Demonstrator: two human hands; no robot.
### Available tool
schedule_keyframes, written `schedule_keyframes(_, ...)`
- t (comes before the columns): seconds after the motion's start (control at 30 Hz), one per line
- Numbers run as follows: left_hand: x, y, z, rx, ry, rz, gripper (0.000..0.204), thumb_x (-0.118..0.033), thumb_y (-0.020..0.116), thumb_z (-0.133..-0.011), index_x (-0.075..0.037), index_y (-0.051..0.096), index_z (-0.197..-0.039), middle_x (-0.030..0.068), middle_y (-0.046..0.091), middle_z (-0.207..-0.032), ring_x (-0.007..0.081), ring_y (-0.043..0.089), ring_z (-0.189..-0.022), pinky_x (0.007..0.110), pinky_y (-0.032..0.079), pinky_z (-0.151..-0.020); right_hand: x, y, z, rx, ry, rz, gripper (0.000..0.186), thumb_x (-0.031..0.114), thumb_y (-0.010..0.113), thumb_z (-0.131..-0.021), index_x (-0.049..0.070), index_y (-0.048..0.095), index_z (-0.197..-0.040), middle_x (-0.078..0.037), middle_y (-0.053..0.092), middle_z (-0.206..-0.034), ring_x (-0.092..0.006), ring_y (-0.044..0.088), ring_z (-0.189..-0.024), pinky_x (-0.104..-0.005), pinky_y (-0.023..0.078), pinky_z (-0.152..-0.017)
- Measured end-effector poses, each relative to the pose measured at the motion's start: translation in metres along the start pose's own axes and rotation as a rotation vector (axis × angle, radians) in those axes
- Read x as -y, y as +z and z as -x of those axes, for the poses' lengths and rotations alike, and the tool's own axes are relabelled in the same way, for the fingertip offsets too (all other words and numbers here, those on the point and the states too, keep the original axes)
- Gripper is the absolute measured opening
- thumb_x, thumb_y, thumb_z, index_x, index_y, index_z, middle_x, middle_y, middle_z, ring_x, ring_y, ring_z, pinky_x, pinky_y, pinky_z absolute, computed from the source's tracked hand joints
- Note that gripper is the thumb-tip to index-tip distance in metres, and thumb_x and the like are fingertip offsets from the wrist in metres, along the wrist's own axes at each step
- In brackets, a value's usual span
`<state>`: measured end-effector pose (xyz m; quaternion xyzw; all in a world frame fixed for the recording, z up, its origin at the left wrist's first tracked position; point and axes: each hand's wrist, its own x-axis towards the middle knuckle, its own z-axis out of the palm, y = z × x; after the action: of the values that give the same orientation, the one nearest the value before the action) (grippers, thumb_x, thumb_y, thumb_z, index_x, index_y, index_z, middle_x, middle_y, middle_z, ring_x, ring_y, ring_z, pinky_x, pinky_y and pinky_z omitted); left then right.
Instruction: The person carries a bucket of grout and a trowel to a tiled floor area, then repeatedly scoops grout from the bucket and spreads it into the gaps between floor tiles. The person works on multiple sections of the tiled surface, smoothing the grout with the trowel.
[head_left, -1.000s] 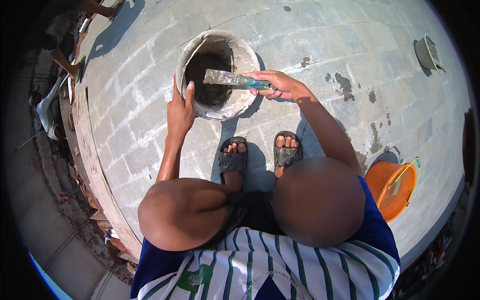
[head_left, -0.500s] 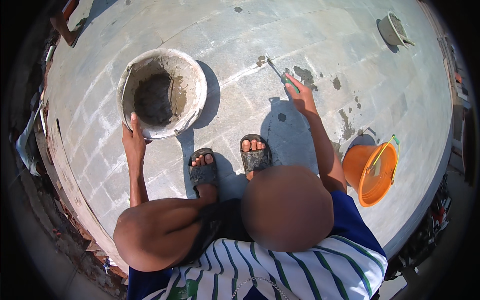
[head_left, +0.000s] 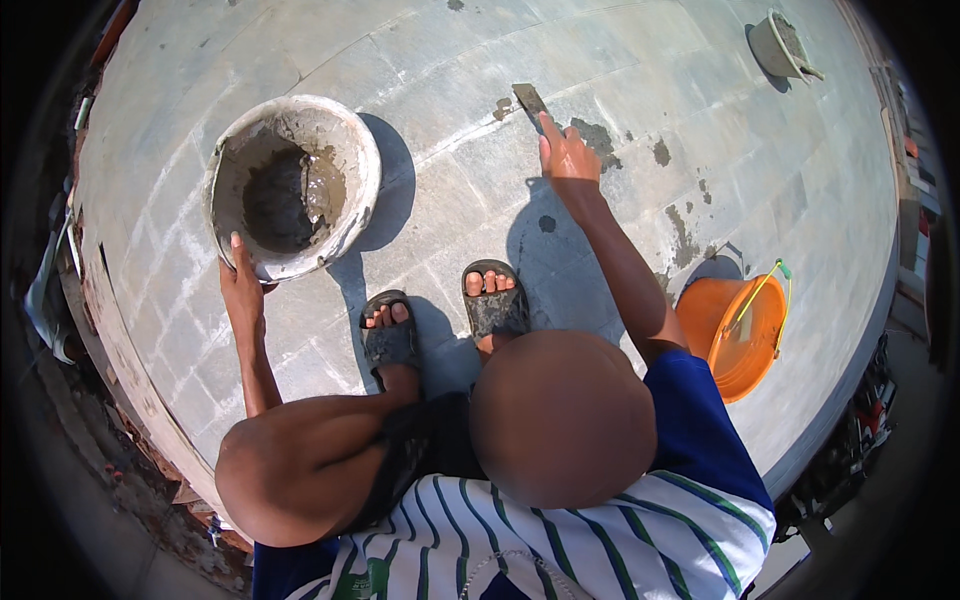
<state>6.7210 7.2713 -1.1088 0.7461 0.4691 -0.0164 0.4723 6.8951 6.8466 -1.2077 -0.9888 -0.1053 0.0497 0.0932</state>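
My left hand (head_left: 242,288) grips the near rim of a mortar-caked bucket (head_left: 362,150), with its thumb inside the edge and its fingers hidden underneath. Wet grey mortar (head_left: 280,205) lies in the bucket. Out in front, my right hand (head_left: 572,160) is closed round a putty knife (head_left: 528,97), whose handle is covered by the fingers. Its flat, rectangular blade is by a pale joint between the grey floor slabs, close to a small mortar smear (head_left: 502,109); whether it touches the floor I cannot tell.
An orange bucket (head_left: 700,318) with a yellow-green handle stands to my right. Farther off at the upper right is a smaller pail (head_left: 770,50) of mortar with a tool in it. Mortar splashes (head_left: 596,142) dot the slabs. My sandalled feet (head_left: 497,300) are between my hands.
My right hand has turned, so the blade shows its flat face and the green handle is hidden. The view has shifted slightly. A foot at the upper left has left view.
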Motion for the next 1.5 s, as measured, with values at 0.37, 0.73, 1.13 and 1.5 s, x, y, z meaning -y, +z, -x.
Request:
schedule_keyframes(0.37, 0.008, -0.002, 0.001, -0.005, -0.017, 0.049, 0.064, -0.056, 0.047, -0.091, -0.003, 0.046, -0.127, 0.0111, 0.054, -0.093, 0.0176, 0.055, -0.075, 0.032, 0.051, -0.06, 0.015, -0.048, 0.045, 0.156, 0.02, -0.208, 0.039, 0.028, 0.051, -0.092, 0.024, 0.05, -0.13, -0.015, 0.057, -0.092, -0.0336, 0.061, -0.082, -0.0444, 0.05, -0.07)
schedule_keyframes(0.73, -0.024, 0.01, 0.027, -0.027, 0.167, -0.101, 0.058, -0.046, 0.048, -0.093, -0.004, 0.043, -0.133, 0.018, 0.061, -0.07, 0.0219, 0.061, -0.06, 0.037, 0.048, -0.055, 0.102, -0.115, 0.015, 0.589, 0.1, -0.998, 0.042, 0.031, 0.053, -0.093, 0.017, 0.051, -0.132, -0.002, 0.06, -0.08, -0.0115, 0.052, -0.065, -0.0291, 0.043, -0.059)
schedule_keyframes(1.13, -0.017, 0.007, 0.024, -0.007, 0.221, -0.069, 0.059, -0.044, 0.045, -0.094, -0.005, 0.037, -0.138, 0.0272, 0.064, -0.088, 0.0352, 0.067, -0.07, 0.042, 0.052, -0.062, 0.17, -0.05, 0.015, 0.305, -0.874, -0.098, 0.037, 0.028, 0.053, -0.091, 0.021, 0.052, -0.127, -0.017, 0.06, -0.084, -0.033, 0.063, -0.068, -0.043, 0.05, -0.057)
schedule_keyframes(1.5, -0.019, 0.007, 0.004, -0.065, 0.241, -0.197, 0.063, -0.045, 0.043, -0.094, -0.01, 0.027, -0.145, 0.0297, 0.064, -0.092, 0.0424, 0.064, -0.086, 0.046, 0.047, -0.077, 0.131, -0.132, 0.025, 0.581, -0.789, 0.131, 0.037, 0.026, 0.053, -0.09, 0.021, 0.053, -0.126, -0.015, 0.062, -0.083, -0.0331, 0.064, -0.073, -0.0436, 0.05, -0.062)
